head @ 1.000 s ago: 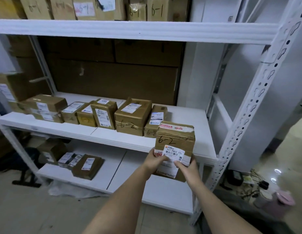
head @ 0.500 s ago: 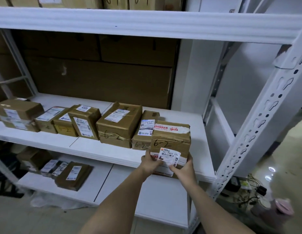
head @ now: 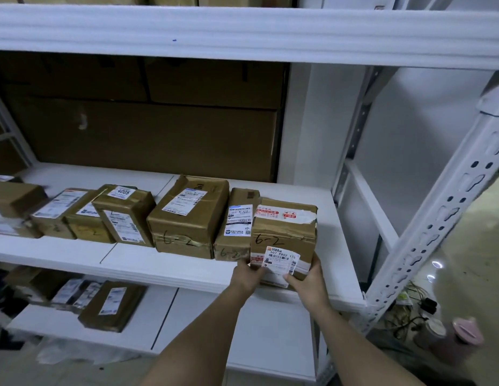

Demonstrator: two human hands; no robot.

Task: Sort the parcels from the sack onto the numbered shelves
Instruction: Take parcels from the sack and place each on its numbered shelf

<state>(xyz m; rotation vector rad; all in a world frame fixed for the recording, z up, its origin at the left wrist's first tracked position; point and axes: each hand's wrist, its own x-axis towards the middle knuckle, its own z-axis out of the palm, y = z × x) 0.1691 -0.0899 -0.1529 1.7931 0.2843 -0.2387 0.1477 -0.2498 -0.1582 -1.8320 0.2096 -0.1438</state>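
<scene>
The person holds a brown parcel [head: 284,232] marked "6-2" with both hands at the right end of the row on the middle shelf [head: 337,263]. The left hand [head: 247,277] grips its lower left corner with curled fingers, and the right hand [head: 308,280] grips the lower right side, the thumb lying on the white barcode label [head: 281,259]. A second ago the parcel was held out in front of the shelf edge, clear of the row; half a second ago it had come up against the front of the shelf; now it sits further in, over the shelf board, just beside the narrow parcel [head: 238,227] that also reads "6-2", with the sides of the two appearing to touch. Whether its base rests fully on the board cannot be told, since the hands cover the lower edge. The camera has also come closer to the rack since then. To the left of the narrow parcel stands a larger box [head: 187,218] marked "6-2", then several smaller parcels [head: 123,215] in line. On the lower shelf [head: 242,344] lies a flat brown package [head: 111,305].
</scene>
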